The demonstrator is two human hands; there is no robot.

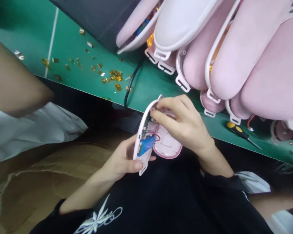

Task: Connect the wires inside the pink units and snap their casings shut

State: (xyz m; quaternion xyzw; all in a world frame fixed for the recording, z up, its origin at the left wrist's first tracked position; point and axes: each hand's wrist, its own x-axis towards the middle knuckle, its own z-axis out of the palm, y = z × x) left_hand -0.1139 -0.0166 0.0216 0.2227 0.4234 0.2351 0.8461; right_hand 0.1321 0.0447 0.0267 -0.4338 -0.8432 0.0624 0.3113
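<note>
Bench: green work surface (68,32) slanting across the top, sprinkled with gold flakes (116,75), a black cable (132,83) curving over the near edge.
Upper right: pink-and-white shells (234,61) crowd together, a yellow-and-black screwdriver (237,131) lying just below them.
Opened casing: and here's the piece in play, the opened casing (168,143), pale pink inside, one white-rimmed half tipped up on edge, the other half spread beside it, its hollow facing up.
Innards: bright blue block (146,145), green circuit board (144,126) along the wall, thin wires (158,136) looping between the halves.
Whereabouts: off the bench, held up near its edge, between both hands.
Left grip: left hand (127,159) clasps the white-rimmed half's lower end, thumb pressed over the near tip, other fingers behind.
Right grip: right hand (183,125) has its fingertips at the far end, inside the rim; whether they pinch anything, one cannot tell.
Pose: left forearm angles up from lower left; right wrist bends inward, knuckles up, fingers curled.
</note>
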